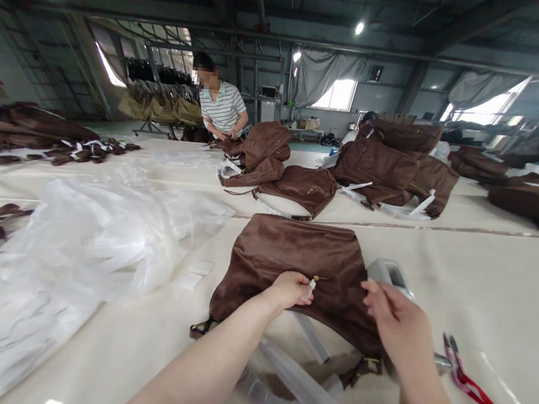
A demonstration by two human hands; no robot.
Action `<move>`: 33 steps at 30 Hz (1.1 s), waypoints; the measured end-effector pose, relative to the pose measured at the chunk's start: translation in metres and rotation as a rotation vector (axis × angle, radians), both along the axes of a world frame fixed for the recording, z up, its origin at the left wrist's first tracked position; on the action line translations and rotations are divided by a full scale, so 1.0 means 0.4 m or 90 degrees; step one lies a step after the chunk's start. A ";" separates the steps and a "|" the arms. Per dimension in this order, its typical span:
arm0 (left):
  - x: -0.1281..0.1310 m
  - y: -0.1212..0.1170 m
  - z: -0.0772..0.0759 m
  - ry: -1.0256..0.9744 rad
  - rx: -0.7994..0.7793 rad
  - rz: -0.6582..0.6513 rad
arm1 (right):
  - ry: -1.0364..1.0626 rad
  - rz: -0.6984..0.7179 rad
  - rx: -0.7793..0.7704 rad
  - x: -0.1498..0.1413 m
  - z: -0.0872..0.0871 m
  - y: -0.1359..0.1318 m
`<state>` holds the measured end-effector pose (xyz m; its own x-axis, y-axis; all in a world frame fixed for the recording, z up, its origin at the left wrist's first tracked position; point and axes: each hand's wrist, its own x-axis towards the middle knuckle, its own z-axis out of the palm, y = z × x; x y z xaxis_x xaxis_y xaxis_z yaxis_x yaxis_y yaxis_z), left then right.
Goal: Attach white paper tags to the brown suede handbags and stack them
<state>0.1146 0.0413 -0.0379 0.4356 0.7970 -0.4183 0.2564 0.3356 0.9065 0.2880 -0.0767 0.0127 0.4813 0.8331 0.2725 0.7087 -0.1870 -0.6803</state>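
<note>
A brown leather bag (303,250) lies flat on the table in front of me, its strap end with white wrapping (300,383) towards me. My left hand (292,290) rests on the bag's front and pinches the zipper pull (311,287), which has a white covering, below a brass zipper slider. My right hand (394,319) is raised at the bag's right side, thumb and fingers pressed together; anything between them is too small to make out. Just behind it stands a grey object with an opening (389,271), partly hidden by the hand.
Crumpled clear plastic (118,232) covers the table's left side, with small white cards (191,279) beside it. A red-handled cutting tool (460,373) lies at right. More brown bags (382,168) are piled beyond, and a person in a striped shirt (224,105) works across the table.
</note>
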 end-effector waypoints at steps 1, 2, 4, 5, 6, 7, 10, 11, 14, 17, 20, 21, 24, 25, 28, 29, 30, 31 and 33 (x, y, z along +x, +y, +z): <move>0.001 0.002 -0.001 -0.002 -0.004 -0.004 | -0.032 -0.082 0.042 0.027 0.013 -0.043; 0.002 0.004 -0.001 -0.002 -0.006 -0.009 | -0.077 -0.154 0.057 0.057 0.020 -0.084; 0.004 0.006 0.001 0.005 -0.004 -0.017 | -0.156 -0.240 0.012 0.123 0.015 -0.153; 0.005 0.007 0.001 0.009 -0.002 -0.020 | -0.164 -0.245 -0.029 0.157 0.006 -0.179; 0.005 0.008 0.001 0.011 0.001 -0.020 | -0.143 -0.222 -0.069 0.189 -0.006 -0.198; 0.006 0.009 0.001 0.010 0.003 -0.019 | -0.101 -0.182 -0.103 0.216 -0.020 -0.212; 0.004 0.011 0.000 0.000 0.010 -0.011 | 0.043 -0.053 -0.136 0.261 -0.054 -0.219; 0.004 0.011 0.000 -0.001 0.012 -0.009 | 0.073 -0.032 -0.125 0.263 -0.059 -0.214; 0.001 0.011 0.000 0.000 0.020 -0.006 | 0.118 -0.026 -0.058 0.243 -0.059 -0.202; 0.000 0.009 -0.001 0.009 0.031 0.000 | 0.101 -0.035 0.020 0.217 -0.053 -0.224; 0.002 0.006 -0.004 0.020 0.039 0.008 | 0.057 -0.076 0.038 0.215 -0.075 -0.279; 0.003 0.005 -0.005 0.023 0.041 0.010 | 0.053 -0.093 0.024 0.220 -0.089 -0.297; 0.004 0.004 -0.009 0.029 0.044 0.011 | 0.078 -0.098 -0.035 0.244 -0.134 -0.324; 0.004 0.003 -0.009 0.030 0.045 0.011 | 0.090 -0.091 -0.054 0.252 -0.145 -0.324; 0.005 0.003 -0.009 0.026 0.050 0.008 | 0.095 -0.084 -0.107 0.272 -0.169 -0.314; 0.006 0.003 -0.009 0.023 0.052 0.008 | 0.083 -0.087 -0.122 0.276 -0.176 -0.315; 0.007 0.003 -0.009 0.018 0.054 0.009 | 0.066 -0.090 -0.131 0.277 -0.182 -0.319; 0.008 0.003 -0.009 0.014 0.055 0.010 | 0.046 -0.096 -0.129 0.276 -0.189 -0.327; 0.013 0.002 -0.011 0.005 0.058 0.013 | -0.001 -0.119 -0.090 0.265 -0.198 -0.352</move>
<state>0.1199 0.0421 -0.0424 0.4158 0.8404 -0.3475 0.2581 0.2574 0.9312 0.3939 -0.2177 -0.0667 0.6303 0.7598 0.1596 0.6537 -0.4085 -0.6370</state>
